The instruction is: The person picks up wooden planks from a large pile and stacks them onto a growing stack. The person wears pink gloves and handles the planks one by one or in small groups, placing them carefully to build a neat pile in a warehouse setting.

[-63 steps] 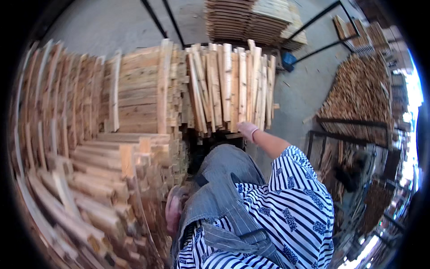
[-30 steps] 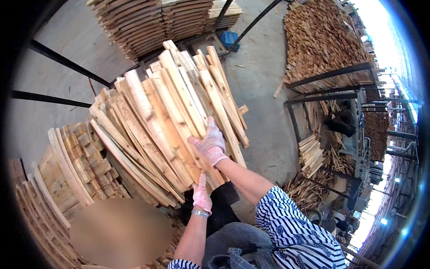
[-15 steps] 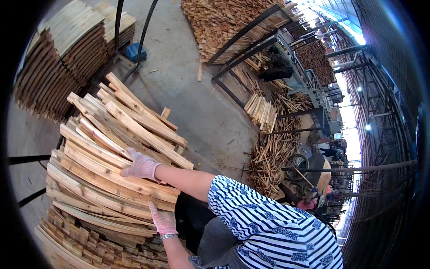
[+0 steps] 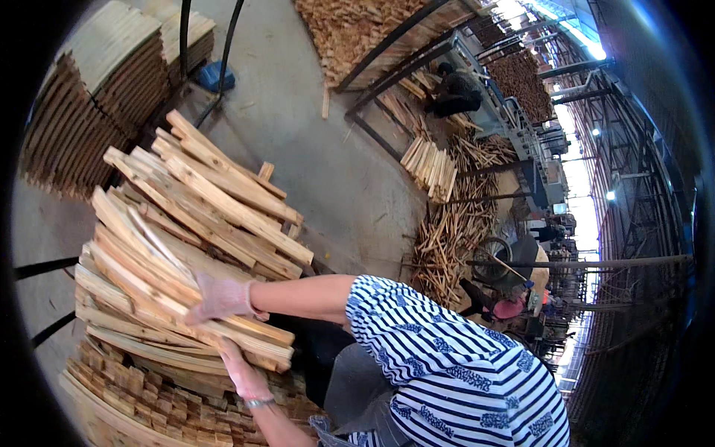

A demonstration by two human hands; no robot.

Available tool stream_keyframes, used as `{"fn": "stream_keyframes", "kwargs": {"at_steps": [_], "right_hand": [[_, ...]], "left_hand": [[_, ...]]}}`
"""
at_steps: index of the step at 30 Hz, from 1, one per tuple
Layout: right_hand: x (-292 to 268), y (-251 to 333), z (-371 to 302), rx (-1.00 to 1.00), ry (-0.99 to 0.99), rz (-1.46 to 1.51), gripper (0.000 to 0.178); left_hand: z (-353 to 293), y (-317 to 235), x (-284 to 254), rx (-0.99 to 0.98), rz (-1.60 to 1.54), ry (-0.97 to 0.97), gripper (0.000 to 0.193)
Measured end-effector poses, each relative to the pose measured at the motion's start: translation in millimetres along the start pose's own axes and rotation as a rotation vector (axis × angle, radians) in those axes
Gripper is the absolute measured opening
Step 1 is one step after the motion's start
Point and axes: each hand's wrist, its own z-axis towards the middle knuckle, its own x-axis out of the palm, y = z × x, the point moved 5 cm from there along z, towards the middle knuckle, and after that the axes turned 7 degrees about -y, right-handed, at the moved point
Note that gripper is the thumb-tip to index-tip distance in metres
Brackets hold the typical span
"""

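Observation:
My right hand (image 4: 221,298), in a pale pink work glove, is closed over the upper side of a bundle of curved wooden slats (image 4: 147,270). Lower down, my left hand (image 4: 244,374), gloved too with a band at the wrist, grips the underside of the same bundle near its close end. The held slats lie slantwise across the pile, their far ends fanned apart. Beyond them rests another group of loose slats (image 4: 223,197), and more slats (image 4: 141,335) lie beneath. The fingertips of both hands are partly hidden by the wood.
Tall stacks of boards (image 4: 89,112) stand at the far left beside black metal bars and a blue container (image 4: 216,77). Short wood blocks (image 4: 149,395) are packed at lower left. Scattered sticks (image 4: 458,238), a wheelbarrow (image 4: 493,257) and other people at work are to the right.
Both hands have moved left and slightly down along the wood. Several slats are now gathered into a slanted bundle between them, and a gap has widened from the slats beyond.

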Motion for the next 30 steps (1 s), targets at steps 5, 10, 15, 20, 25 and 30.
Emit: {"fn": "stream_keyframes", "kwargs": {"at_steps": [5, 10, 15, 20, 25, 30], "right_hand": [[34, -72, -78, 0.119, 0.393, 0.356, 0.065], [71, -112, -104, 0.106, 0.125, 0.269, 0.096], [47, -47, -138, -0.013, 0.290, 0.317, 0.083], [42, -40, -140, 0.242, 0.519, 0.408, 0.084], [75, -14, -150, 0.236, 0.242, 0.333, 0.048], [120, 15, -177, 0.185, 0.306, 0.175, 0.054]], "left_hand": [[-57, 40, -41, -0.123, -0.164, 0.135, 0.077], [-78, 50, -44, -0.138, -0.314, -0.063, 0.076], [-134, -10, -17, 0.102, -0.234, -0.075, 0.063], [-157, -38, -50, 0.367, 0.041, 0.031, 0.045], [-170, -57, -47, -0.088, 0.054, -0.302, 0.044], [-133, 11, -96, 0.197, -0.205, -0.271, 0.051]]}}
